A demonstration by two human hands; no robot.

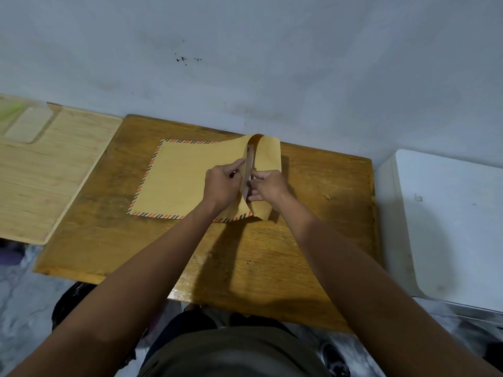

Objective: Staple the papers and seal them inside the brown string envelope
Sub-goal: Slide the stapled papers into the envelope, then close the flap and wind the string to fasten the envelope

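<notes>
A brown envelope (179,180) with a red-and-black striped border lies flat on the wooden table (313,240), its mouth to the right. The flap (268,156) stands curled up over the mouth. A thin strip of white paper (250,159) shows inside the opening. My left hand (223,183) rests on the envelope beside the mouth, fingers curled at its edge. My right hand (268,186) pinches at the opening just under the flap. No stapler or string is visible.
A lighter wooden board (40,180) adjoins the table on the left, with a translucent lid or tray (27,123) at its far end. A white box-like unit (446,227) stands to the right. A grey wall (245,63) runs behind the table.
</notes>
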